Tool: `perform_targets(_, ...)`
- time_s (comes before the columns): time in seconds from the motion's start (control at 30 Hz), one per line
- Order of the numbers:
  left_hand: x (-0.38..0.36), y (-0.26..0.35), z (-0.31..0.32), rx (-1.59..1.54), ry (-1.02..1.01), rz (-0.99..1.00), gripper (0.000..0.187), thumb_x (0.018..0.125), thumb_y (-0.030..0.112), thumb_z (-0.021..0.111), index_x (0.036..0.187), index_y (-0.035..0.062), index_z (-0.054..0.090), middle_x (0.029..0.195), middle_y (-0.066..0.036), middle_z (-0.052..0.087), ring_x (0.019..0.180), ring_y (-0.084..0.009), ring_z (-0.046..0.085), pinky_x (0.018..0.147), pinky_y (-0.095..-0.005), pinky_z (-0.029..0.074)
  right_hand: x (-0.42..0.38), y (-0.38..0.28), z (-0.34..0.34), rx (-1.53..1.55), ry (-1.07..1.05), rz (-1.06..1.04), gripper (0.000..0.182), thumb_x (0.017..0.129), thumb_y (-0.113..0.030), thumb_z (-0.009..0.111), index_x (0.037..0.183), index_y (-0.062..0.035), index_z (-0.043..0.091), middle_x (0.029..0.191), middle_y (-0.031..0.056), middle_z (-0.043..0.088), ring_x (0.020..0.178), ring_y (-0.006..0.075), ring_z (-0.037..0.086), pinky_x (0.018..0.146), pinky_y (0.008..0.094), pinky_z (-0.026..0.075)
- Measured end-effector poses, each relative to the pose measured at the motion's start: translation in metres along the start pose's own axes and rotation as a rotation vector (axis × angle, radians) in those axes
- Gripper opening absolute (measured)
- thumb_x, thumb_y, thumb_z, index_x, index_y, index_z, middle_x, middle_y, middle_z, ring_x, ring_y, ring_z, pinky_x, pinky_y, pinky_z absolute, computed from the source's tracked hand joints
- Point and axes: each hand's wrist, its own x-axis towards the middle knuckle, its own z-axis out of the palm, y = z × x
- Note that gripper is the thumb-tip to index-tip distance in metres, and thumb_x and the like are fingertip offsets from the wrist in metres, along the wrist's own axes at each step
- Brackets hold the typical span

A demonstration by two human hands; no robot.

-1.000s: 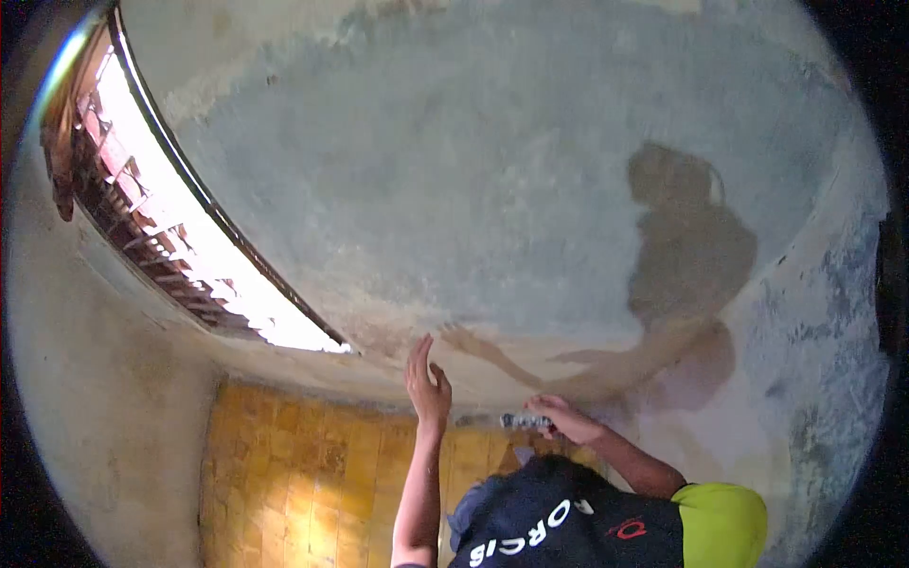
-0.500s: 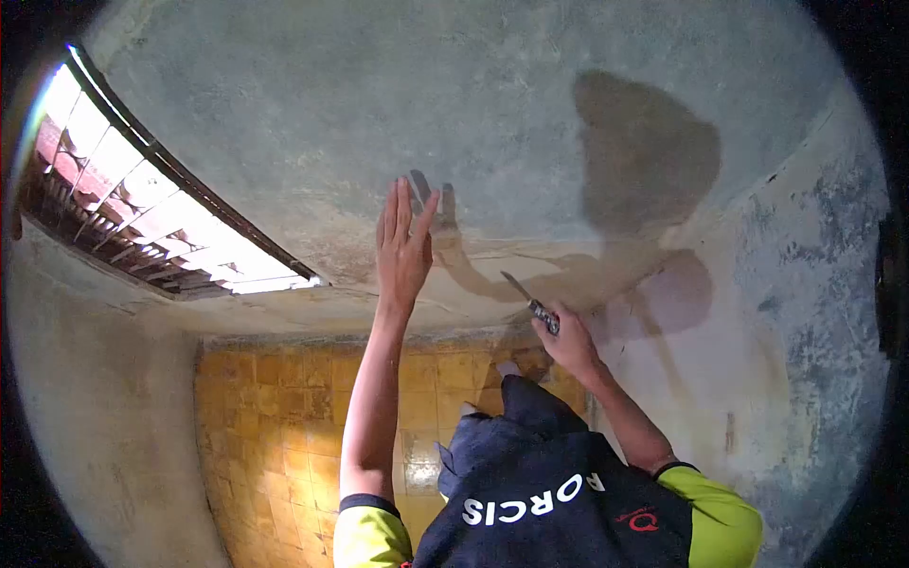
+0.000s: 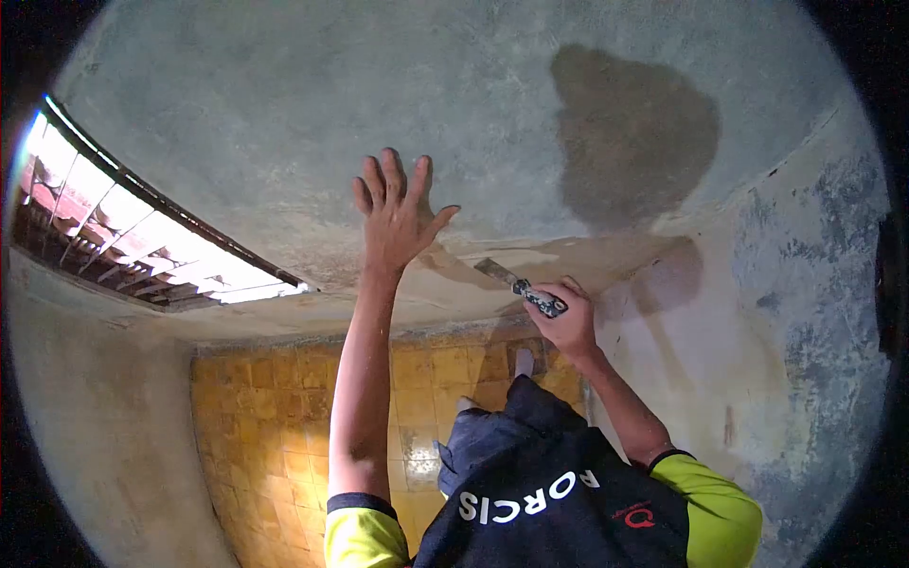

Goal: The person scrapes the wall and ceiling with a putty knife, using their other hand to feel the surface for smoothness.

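My left hand [image 3: 396, 218] is spread against the grey plaster wall [image 3: 303, 114], palm towards it and fingers pointing up. Below and to its right, my right hand [image 3: 568, 327] grips a putty knife [image 3: 542, 299] by its dark, paint-spattered handle. The knife's flat metal blade [image 3: 494, 272] points up and left, close to the pale lower band of the wall. Part of the handle is hidden behind my fingers.
A barred window opening [image 3: 142, 227] lets in bright light on the left. Yellow tiles [image 3: 256, 417] cover the floor below. A side wall with worn blue-grey paint [image 3: 819, 379] rises on the right. My shadow [image 3: 634, 142] falls on the wall.
My left hand's fingers have spread apart, and it has moved slightly up and left. The putty knife has turned from edge-on, so the blade's flat face now shows, tilted further left.
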Motion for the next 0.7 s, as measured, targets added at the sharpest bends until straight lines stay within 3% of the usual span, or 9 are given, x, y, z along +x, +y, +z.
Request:
perform_targets(0.07,-0.003,-0.001,0.013,0.080,0.043,0.013,0.096,0.076,0.071,0.062,0.147,0.0130,0.034,0.152,-0.035,0.015,0.141,-0.0525,0.008,0.109,-0.0656,0.006,0.003,0.003,-0.003,0.018,0.021,-0.026,0.030,0.065,-0.008,0.082,0.091,-0.0028,0.068,0.084,0.0121,0.067,0.076,0.0279,0.066,0.069,0.0370,0.052)
perform_targets(0.17,-0.003,-0.002,0.019,0.049,0.107,0.005,0.093,0.078,0.072,0.059,0.151,0.0217,0.029,0.154,-0.028,0.017,0.144,-0.0474,0.005,0.112,-0.0596,-0.002,0.014,0.007,-0.005,0.058,0.015,-0.089,0.032,0.064,-0.009,0.086,0.090,-0.0029,0.068,0.083,0.0105,0.067,0.075,0.0258,0.065,0.067,0.0357,0.052)
perform_targets(0.27,-0.004,-0.002,0.016,0.146,0.053,0.036,0.101,0.074,0.076,0.060,0.147,0.0112,0.032,0.149,-0.038,0.016,0.139,-0.0565,0.009,0.107,-0.0665,0.008,0.019,0.006,-0.008,0.092,-0.058,-0.117,0.030,0.064,-0.010,0.087,0.087,-0.0028,0.068,0.080,0.0093,0.065,0.072,0.0251,0.063,0.065,0.0350,0.050)
perform_targets(0.37,-0.005,-0.003,0.019,0.159,0.056,0.041,0.100,0.074,0.075,0.060,0.146,0.0105,0.033,0.148,-0.039,0.017,0.138,-0.0583,0.011,0.106,-0.0672,0.009,0.028,0.015,-0.002,0.151,-0.173,-0.208,0.027,0.067,-0.013,0.086,0.082,-0.0031,0.066,0.076,0.0084,0.062,0.069,0.0226,0.062,0.062,0.0349,0.048)
perform_targets(0.43,-0.005,-0.001,0.018,0.115,0.076,0.011,0.095,0.077,0.074,0.059,0.148,0.0179,0.031,0.150,-0.032,0.021,0.139,-0.0530,0.013,0.108,-0.0635,0.009,0.034,0.038,0.020,0.251,-0.192,-0.335,0.030,0.068,-0.016,0.087,0.077,-0.0030,0.061,0.071,0.0075,0.060,0.066,0.0190,0.061,0.058,0.0338,0.046)
perform_targets(0.53,-0.004,0.000,0.016,0.093,0.075,-0.010,0.090,0.078,0.074,0.058,0.147,0.0217,0.033,0.148,-0.029,0.028,0.136,-0.0517,0.020,0.104,-0.0627,0.015,0.039,0.042,0.034,0.260,-0.509,-0.354,0.023,0.072,-0.020,0.083,0.075,-0.0074,0.064,0.071,0.0076,0.058,0.068,0.0264,0.060,0.061,0.0390,0.047)
perform_targets(0.7,-0.002,-0.001,0.015,0.121,0.069,-0.013,0.087,0.077,0.074,0.059,0.143,0.0218,0.038,0.143,-0.030,0.032,0.128,-0.0529,0.029,0.098,-0.0636,0.022,0.051,0.027,0.042,0.270,-0.381,-0.779,0.030,0.073,-0.019,0.081,0.066,-0.0076,0.054,0.060,0.0051,0.052,0.056,0.0241,0.055,0.052,0.0402,0.042)
